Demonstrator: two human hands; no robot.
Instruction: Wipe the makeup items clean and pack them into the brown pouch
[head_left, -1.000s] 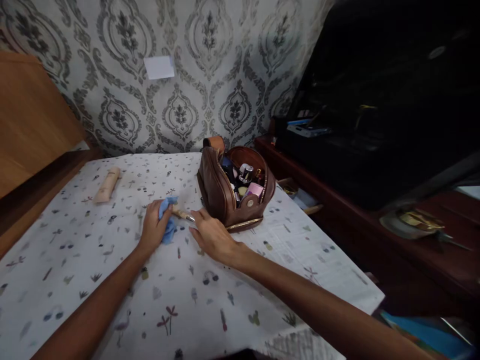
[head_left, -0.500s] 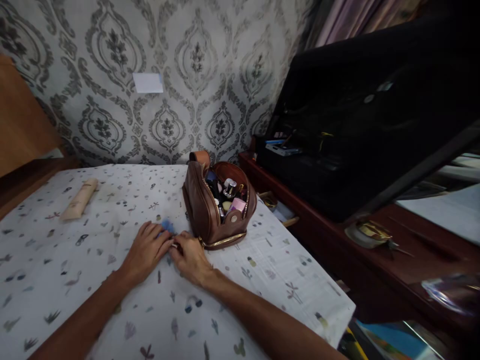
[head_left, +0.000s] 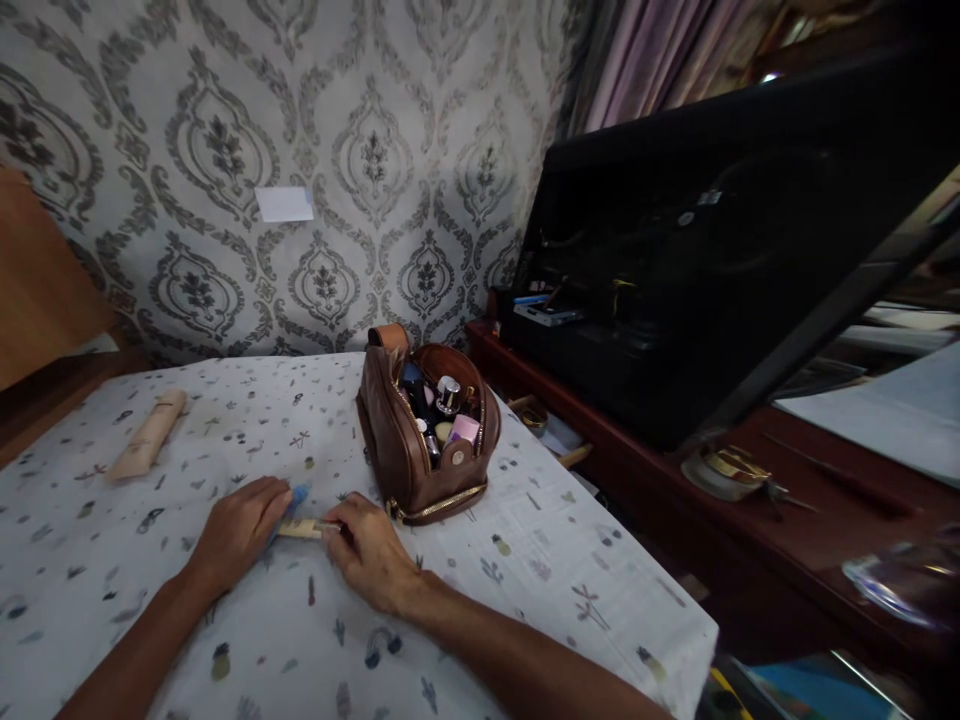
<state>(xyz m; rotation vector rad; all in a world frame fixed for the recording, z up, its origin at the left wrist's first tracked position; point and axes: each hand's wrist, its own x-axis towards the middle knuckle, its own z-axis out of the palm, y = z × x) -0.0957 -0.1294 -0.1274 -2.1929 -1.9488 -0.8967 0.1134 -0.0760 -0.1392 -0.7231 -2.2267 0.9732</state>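
My left hand is closed low over the tabletop, and a bit of something soft and blue pokes out past its fingertips. Most of that blue thing is hidden, so its kind does not show. My right hand pinches one end of a small beige tube with a clear end. The tube's other end reaches to my left fingers. Just beyond my right hand stands a brown cosmetic bag, unzipped and filled with bottles and a pink item.
A longer beige tube lies at the left on the patterned white tablecloth. At the right are a dark red cabinet and a large leaning black panel. A round container sits on the cabinet.
My hands have moved apart, the left one shifting left, and the beige tube now shows between them. The view has tilted up slightly. The bag stays in place.
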